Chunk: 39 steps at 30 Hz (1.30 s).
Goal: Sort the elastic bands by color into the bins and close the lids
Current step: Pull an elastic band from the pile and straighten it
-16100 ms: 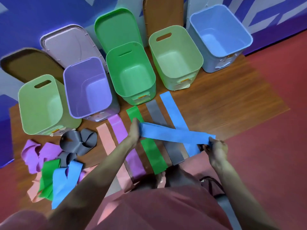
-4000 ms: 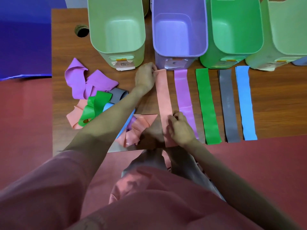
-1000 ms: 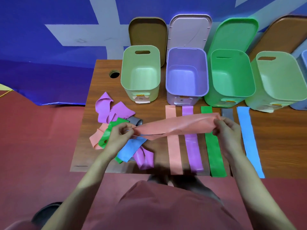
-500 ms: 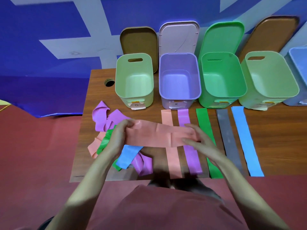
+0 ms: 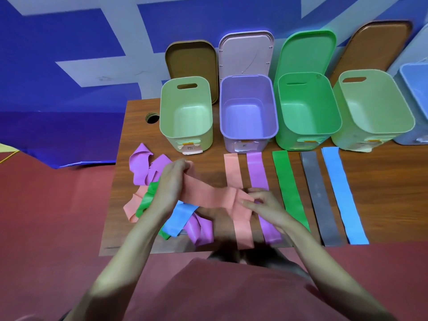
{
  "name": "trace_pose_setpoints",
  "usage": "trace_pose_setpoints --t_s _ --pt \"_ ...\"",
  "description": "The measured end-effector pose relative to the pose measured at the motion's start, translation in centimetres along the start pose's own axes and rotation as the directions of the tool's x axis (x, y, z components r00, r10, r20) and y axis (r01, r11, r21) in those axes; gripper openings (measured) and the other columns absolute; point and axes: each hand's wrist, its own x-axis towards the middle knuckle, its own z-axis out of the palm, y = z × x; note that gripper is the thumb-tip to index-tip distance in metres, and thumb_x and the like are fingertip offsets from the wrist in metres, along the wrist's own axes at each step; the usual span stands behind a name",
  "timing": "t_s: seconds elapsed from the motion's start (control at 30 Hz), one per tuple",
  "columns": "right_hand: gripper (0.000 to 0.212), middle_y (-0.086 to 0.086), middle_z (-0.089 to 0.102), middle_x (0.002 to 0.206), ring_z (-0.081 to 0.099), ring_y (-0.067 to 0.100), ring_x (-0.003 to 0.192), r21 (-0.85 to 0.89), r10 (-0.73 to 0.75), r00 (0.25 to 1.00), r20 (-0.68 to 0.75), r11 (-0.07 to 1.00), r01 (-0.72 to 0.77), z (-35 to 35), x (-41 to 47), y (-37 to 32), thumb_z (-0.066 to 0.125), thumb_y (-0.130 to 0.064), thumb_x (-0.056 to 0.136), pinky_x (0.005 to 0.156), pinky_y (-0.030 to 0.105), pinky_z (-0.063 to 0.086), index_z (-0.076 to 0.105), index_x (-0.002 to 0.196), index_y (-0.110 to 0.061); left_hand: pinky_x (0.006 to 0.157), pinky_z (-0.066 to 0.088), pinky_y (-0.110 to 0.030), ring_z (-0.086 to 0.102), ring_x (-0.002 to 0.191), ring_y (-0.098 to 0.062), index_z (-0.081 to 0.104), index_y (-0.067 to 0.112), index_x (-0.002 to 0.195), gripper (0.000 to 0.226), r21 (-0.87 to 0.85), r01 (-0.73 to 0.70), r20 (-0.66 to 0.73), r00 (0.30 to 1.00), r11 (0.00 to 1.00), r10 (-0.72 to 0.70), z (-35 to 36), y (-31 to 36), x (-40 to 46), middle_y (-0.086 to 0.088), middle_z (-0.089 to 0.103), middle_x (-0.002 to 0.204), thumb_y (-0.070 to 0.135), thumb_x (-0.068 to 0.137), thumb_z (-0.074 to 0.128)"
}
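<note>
I see a salmon band [image 5: 208, 196] stretched crosswise over flat salmon [image 5: 234, 172] and purple [image 5: 256, 170] strips; green [image 5: 286, 179], grey [image 5: 316, 184], blue [image 5: 335, 181] strips lie right. Five open bins [image 5: 247, 137] stand far.

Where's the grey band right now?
In the head view, the grey band lies flat on the table, right of centre, between the green band and the blue band.

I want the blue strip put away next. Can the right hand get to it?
Probably not yet: the right hand is pinching the peach band. Otherwise the flat blue strip lies uncovered nearby.
</note>
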Motion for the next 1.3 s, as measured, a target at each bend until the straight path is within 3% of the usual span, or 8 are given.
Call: trace_pose_setpoints --t_s 0.2,0.33,0.5,0.6,0.77,0.93,1.13,1.3 --pt "0.013 -0.001 0.056 0.128 0.049 0.011 0.122 0.126 0.027 0.997 -0.067 0.992 -0.018 -0.8 -0.9 -0.1 0.070 -0.009 0.080 0.108 0.035 0.037 0.075 0.074 -0.020 0.053 0.028 -0.029 0.037 0.059 -0.017 0.051 0.003 0.067 0.032 0.341 -0.034 -0.138 0.987 0.940 0.085 -2.1 -2.9 1.2 -0.001 0.043 0.061 0.033 0.078 0.048" --pt "0.026 -0.002 0.063 0.119 0.058 0.014 0.113 0.156 0.005 1.000 -0.014 0.988 -0.003 -1.5 -1.5 -0.6 0.067 -0.005 0.080 0.099 0.036 0.046 0.074 0.062 -0.021 0.053 0.029 -0.031 0.044 0.064 -0.032 0.043 0.012 0.056 0.033 0.570 0.085 -0.303 0.946 0.817 0.113 -3.7 -5.7 2.0 -0.005 0.044 0.055 0.024 0.085 0.053" --pt "0.011 0.007 0.070 0.101 0.062 0.011 0.086 0.087 0.003 0.993 0.114 0.996 -0.013 -1.3 -1.6 -1.1 0.061 0.001 0.084 0.074 0.023 0.049 0.072 0.082 0.002 0.058 0.032 -0.030 0.047 0.065 -0.033 0.056 0.002 0.066 0.021 0.417 0.176 -0.502 0.862 0.892 0.065 -5.1 -8.8 2.7 -0.009 0.051 0.060 0.019 0.077 0.061" --pt "0.030 -0.003 0.069 0.086 0.058 0.005 0.076 -0.051 0.073 0.982 0.172 0.997 -0.065 0.3 -0.9 -1.2 0.052 0.008 0.084 0.064 0.018 0.048 0.074 0.085 -0.012 0.060 0.034 -0.030 0.048 0.063 -0.033 0.052 0.006 0.065 0.013 0.433 0.157 -0.586 0.798 0.888 0.144 -5.4 -9.7 2.1 -0.009 0.055 0.066 0.014 0.072 0.058" --pt "0.042 -0.004 0.066 0.080 0.058 0.007 0.073 -0.121 0.251 0.926 0.282 0.967 -0.225 5.2 0.9 0.8 0.037 0.010 0.085 0.062 0.018 0.052 0.068 0.071 -0.014 0.059 0.034 -0.034 0.047 0.065 -0.031 0.051 0.007 0.069 0.004 0.550 0.215 -0.546 0.824 0.807 0.153 -5.3 -11.6 2.8 -0.013 0.057 0.083 0.009 0.073 0.052" --pt "0.027 0.008 0.060 0.080 0.059 0.020 0.071 -0.139 0.400 0.906 0.141 0.914 -0.382 8.4 2.0 2.7 0.041 0.003 0.089 0.068 0.028 0.052 0.061 0.078 -0.011 0.064 0.037 -0.036 0.059 0.085 -0.040 0.059 0.001 0.084 0.015 0.587 0.264 -0.480 0.875 0.765 0.066 -4.8 -13.5 4.4 -0.020 0.059 0.097 0.015 0.078 0.057" --pt "0.035 -0.003 0.055 0.085 0.052 0.012 0.079 -0.440 0.285 0.951 0.118 0.874 -0.207 9.3 1.9 3.4 0.043 0.006 0.081 0.057 0.008 0.036 0.065 0.105 -0.004 0.074 0.049 -0.042 0.058 0.092 -0.039 0.062 0.002 0.089 0.029 0.608 0.305 -0.425 0.905 0.733 -0.024 -4.2 -14.6 5.2 -0.020 0.059 0.098 0.028 0.076 0.062" --pt "0.018 -0.004 0.057 0.097 0.055 0.014 0.094 -0.531 0.301 0.947 0.112 0.823 -0.199 10.1 2.0 3.4 0.063 -0.011 0.073 0.072 0.017 0.039 0.061 0.084 -0.024 0.062 0.040 -0.032 0.055 0.073 -0.031 0.049 0.013 0.058 0.042 0.592 0.130 -0.340 0.935 0.795 0.100 -5.2 -16.3 4.1 -0.011 0.058 0.073 0.047 0.077 0.066"
